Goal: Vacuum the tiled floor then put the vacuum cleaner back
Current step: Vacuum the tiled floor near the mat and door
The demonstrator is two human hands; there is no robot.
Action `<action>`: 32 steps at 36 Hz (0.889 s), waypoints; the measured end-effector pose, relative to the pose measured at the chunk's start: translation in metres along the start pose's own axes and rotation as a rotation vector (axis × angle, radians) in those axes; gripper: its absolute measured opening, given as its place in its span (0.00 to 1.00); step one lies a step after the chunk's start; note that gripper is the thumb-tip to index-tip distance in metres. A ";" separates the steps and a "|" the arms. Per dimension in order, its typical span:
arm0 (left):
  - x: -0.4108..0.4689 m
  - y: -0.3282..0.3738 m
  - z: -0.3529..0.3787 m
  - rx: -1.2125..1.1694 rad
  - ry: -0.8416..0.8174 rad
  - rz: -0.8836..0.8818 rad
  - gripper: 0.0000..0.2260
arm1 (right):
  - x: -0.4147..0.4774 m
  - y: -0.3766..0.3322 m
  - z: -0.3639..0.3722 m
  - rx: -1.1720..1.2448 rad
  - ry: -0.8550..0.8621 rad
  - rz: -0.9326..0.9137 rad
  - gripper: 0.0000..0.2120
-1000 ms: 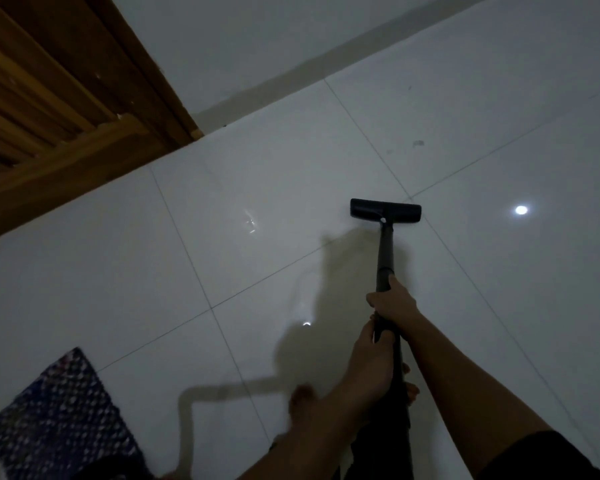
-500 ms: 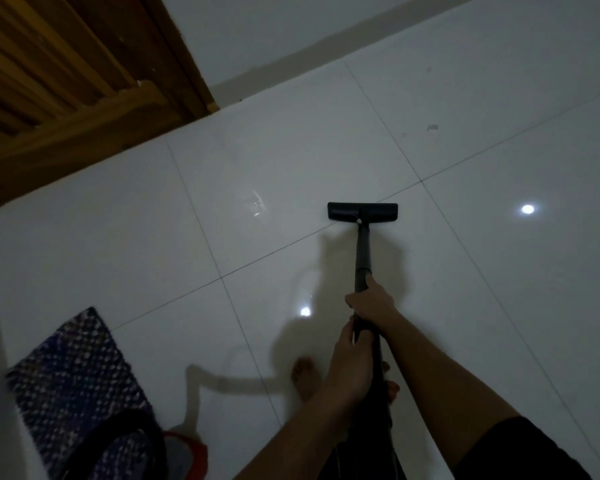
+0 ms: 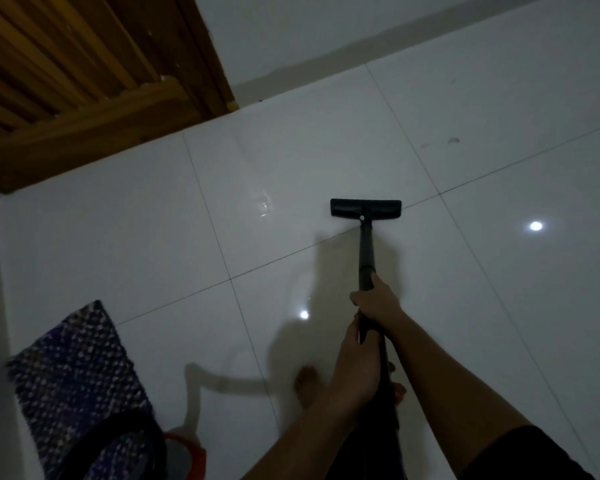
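While both hands clench it, the black vacuum wand (image 3: 366, 251) slants down to its flat floor head (image 3: 365, 208), which sits on the white tiled floor (image 3: 153, 237) beside a grout line. The right grip (image 3: 376, 303) wraps the wand nearer the head; the left grip (image 3: 355, 367) wraps it just behind. Any lettering on the vacuum is too dim to read. A bare foot (image 3: 305, 386) shows under the arms. At lower left lies a speckled purple mat (image 3: 73, 368) with a red-rimmed object (image 3: 184, 452) just beside it. A slatted wooden door (image 3: 66, 81) stands at upper left.
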State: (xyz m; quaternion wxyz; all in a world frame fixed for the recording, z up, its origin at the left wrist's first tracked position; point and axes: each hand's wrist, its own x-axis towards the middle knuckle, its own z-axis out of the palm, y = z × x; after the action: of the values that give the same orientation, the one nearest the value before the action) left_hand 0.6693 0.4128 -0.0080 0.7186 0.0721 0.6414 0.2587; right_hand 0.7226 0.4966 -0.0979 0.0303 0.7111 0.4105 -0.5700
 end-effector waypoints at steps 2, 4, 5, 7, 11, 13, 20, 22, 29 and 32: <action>0.005 0.005 0.006 0.028 -0.021 0.008 0.17 | 0.004 0.000 -0.010 0.024 0.027 0.007 0.36; 0.010 0.011 0.013 0.043 -0.039 0.009 0.18 | 0.009 -0.002 -0.022 0.057 0.048 0.020 0.36; 0.014 0.014 0.018 0.047 -0.048 0.008 0.18 | 0.011 -0.004 -0.029 0.068 0.057 0.027 0.36; 0.024 0.022 0.026 0.057 -0.069 -0.003 0.18 | 0.019 -0.007 -0.042 0.076 0.079 0.032 0.36; 0.043 0.037 0.042 0.079 -0.110 -0.008 0.19 | 0.036 -0.010 -0.066 0.097 0.102 0.042 0.36; 0.051 0.043 0.050 0.093 -0.123 0.001 0.19 | 0.044 -0.011 -0.076 0.129 0.117 0.046 0.36; 0.080 0.071 0.074 0.143 -0.158 0.017 0.19 | 0.074 -0.021 -0.111 0.197 0.154 0.026 0.35; 0.093 0.081 0.083 0.146 -0.165 0.010 0.18 | 0.087 -0.026 -0.122 0.223 0.163 0.025 0.36; 0.143 0.113 0.116 0.170 -0.137 -0.016 0.19 | 0.131 -0.044 -0.166 0.261 0.129 0.066 0.38; 0.158 0.129 0.133 0.187 -0.126 -0.034 0.19 | 0.147 -0.052 -0.187 0.259 0.129 0.066 0.37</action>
State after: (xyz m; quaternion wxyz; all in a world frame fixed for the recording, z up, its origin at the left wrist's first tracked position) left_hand 0.7677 0.6263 -0.0694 0.7518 0.1440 0.6176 0.1806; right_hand 0.8389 0.7074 -0.1337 -0.0694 0.7574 0.3113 -0.5697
